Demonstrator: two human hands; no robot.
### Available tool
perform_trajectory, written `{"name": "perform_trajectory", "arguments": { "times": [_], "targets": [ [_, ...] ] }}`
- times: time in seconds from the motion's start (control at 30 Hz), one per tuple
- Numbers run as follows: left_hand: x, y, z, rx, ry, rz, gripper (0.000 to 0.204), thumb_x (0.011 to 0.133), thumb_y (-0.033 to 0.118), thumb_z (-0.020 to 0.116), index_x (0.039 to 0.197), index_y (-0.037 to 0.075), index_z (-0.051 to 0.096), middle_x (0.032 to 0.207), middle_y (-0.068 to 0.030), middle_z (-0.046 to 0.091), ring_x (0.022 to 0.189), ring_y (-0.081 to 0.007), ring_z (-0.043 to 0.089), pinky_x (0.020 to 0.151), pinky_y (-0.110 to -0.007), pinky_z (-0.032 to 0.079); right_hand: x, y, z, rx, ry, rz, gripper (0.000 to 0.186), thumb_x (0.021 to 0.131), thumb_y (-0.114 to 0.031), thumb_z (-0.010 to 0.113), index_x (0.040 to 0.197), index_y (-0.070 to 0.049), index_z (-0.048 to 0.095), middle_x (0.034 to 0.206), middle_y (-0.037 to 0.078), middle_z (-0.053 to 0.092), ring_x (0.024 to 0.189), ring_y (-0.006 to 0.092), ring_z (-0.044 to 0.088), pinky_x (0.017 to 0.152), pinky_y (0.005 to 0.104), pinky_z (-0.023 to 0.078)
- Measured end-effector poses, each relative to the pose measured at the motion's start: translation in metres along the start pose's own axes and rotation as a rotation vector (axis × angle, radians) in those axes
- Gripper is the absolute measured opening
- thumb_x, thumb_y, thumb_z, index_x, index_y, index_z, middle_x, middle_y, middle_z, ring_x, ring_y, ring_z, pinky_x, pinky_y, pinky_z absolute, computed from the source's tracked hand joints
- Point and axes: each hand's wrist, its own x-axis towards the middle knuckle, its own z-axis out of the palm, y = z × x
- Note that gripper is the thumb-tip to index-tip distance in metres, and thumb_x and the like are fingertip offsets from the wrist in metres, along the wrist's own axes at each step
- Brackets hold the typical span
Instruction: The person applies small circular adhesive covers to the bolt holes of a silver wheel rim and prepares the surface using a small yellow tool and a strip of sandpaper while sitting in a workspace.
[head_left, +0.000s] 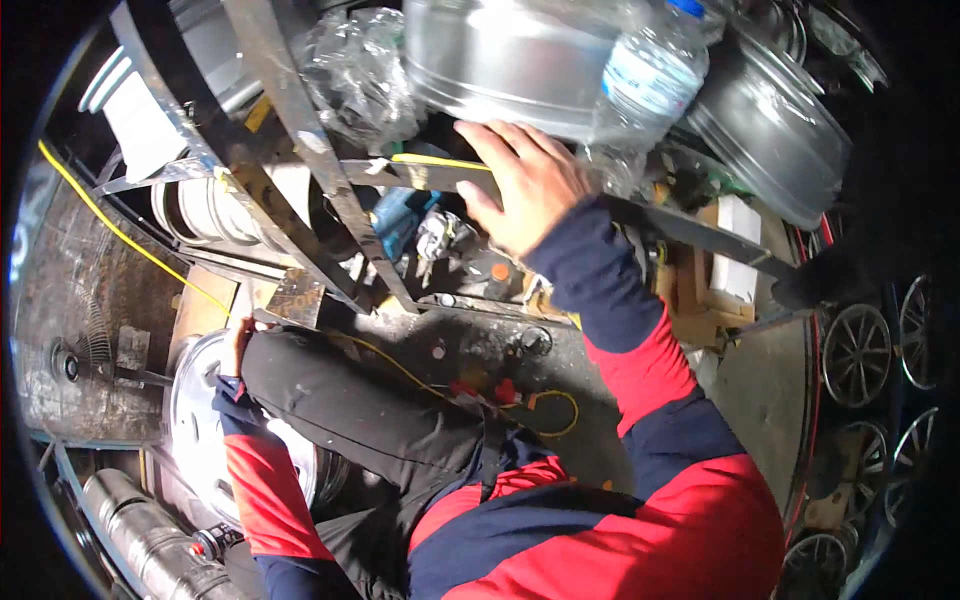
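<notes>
My right hand [522, 185] reaches up and forward to a metal shelf beam [690, 232], its fingers stretched out and the thumb apart. Against the beam beside that hand lies a yellow strip [435, 160]. A plastic water bottle [650, 75] with a blue cap stands just right of the hand, and a large silver wheel rim [510, 60] sits behind it. My left hand [238, 345] is low at the left, next to my knee and the upper edge of a pale alloy wheel [205, 420]. Its fingers are mostly hidden.
A yellow cord [120, 232] runs down past a large dark cylindrical tank [90, 340]. Crumpled clear plastic [365, 75] hangs by the upright metal bars. Several alloy wheels [857, 355] line the right side. Cardboard boxes [700, 285] sit under the beam.
</notes>
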Motion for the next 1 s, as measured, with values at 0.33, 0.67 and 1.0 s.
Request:
{"name": "perform_trajectory", "arguments": {
  "times": [0.33,0.67,1.0],
  "targets": [
    [-0.031,0.013,0.045,-0.126,0.039,-0.031,0.035,0.104,0.031,0.049,0.090,0.003,0.065,0.082,-0.0085,0.069,0.070,-0.0176,0.063,0.070,-0.032,0.052,0.003,-0.009,0.010,-0.215,-0.382,0.403,0.036,0.085,-0.043,0.074,0.100,-0.011,0.068,0.099,0.009,0.072,0.088,0.0346,0.070,0.074,0.0499,0.054],
    [-0.030,0.006,0.030,-0.095,-0.064,0.043,0.039,0.104,0.033,0.050,0.095,0.000,0.068,0.095,-0.0124,0.072,0.088,-0.0204,0.068,0.084,-0.032,0.053,0.024,0.019,0.008,0.205,-0.550,0.354,0.037,0.083,-0.035,0.078,0.100,-0.005,0.067,0.083,0.015,0.067,0.075,0.0296,0.066,0.070,0.0409,0.050],
    [-0.040,0.010,0.035,-0.090,-0.120,0.138,0.041,0.104,0.036,0.050,0.099,0.000,0.068,0.109,-0.0166,0.073,0.100,-0.0242,0.068,0.094,-0.036,0.052,0.021,0.032,0.009,0.712,-0.470,0.565,0.023,0.088,-0.004,0.074,0.109,0.002,0.067,0.092,0.002,0.067,0.085,0.0091,0.060,0.077,0.0264,0.049]
  ]
}}
